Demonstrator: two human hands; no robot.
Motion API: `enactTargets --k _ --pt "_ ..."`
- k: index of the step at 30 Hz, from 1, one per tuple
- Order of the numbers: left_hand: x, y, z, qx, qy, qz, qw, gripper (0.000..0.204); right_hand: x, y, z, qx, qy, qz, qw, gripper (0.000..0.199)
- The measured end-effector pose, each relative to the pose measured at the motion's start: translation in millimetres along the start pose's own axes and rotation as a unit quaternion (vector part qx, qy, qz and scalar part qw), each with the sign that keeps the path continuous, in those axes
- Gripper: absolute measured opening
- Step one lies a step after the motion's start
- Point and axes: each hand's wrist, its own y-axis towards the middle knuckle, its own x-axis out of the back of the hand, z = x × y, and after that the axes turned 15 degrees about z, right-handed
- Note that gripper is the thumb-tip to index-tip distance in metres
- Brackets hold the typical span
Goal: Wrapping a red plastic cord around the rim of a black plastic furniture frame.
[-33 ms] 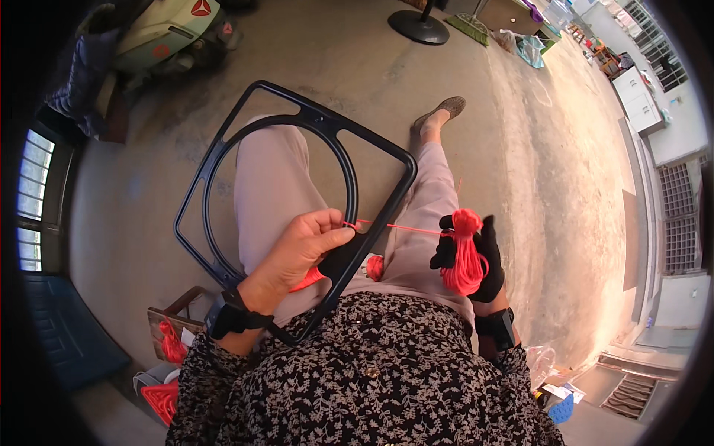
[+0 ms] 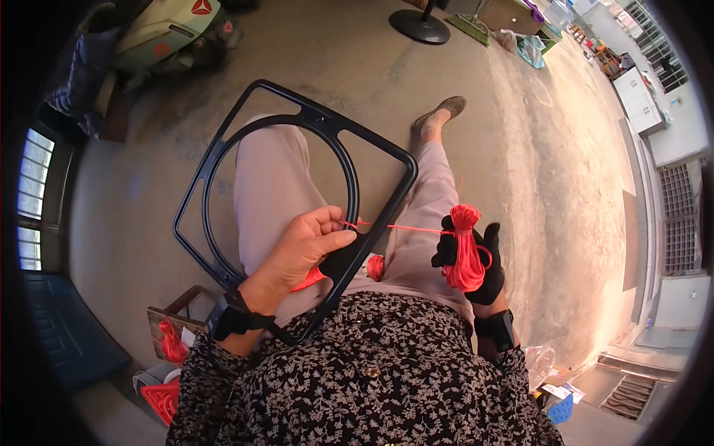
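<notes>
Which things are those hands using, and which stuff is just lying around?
In use:
Red cord bundle, held in the gloved right hand
Red strand, running from the bundle toward the bare left hand
Black frame, with the left hand's fingertips at its ring

Just lying around, it seems:
Green broom
Round black base
White cabinet

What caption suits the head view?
Left hand at a black ring-centred frame; black-gloved right hand holds bundled red cord.

Red cord [image 2: 416, 229] bars the gap between frame [image 2: 321, 119] and right grip [image 2: 491, 272].
</notes>
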Motion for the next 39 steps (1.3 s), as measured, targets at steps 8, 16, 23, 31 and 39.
enactTargets --k 8,16,23,31,39 --pt "2 -4 2 -0.007 -0.026 -0.019 0.999 0.012 -5 9 -12 0.086 -0.046 -0.009 0.995 0.041" --pt "-3 -2 9 0.022 -0.096 -0.015 0.995 0.015 10 32 -4 0.238 0.053 -0.039 0.969 0.036" --pt "6 2 20 0.019 -0.062 -0.031 0.997 0.018 27 23 -4 0.256 -0.031 -0.102 0.961 0.036" --pt "-4 3 14 0.04 -0.05 0.007 0.998 0.02 47 9 7 0.129 -0.095 -0.06 0.985 0.051" --pt "-2 6 15 0.033 -0.063 0.065 0.995 0.014 -24 69 -11 -0.059 -0.179 0.06 0.98 0.036"
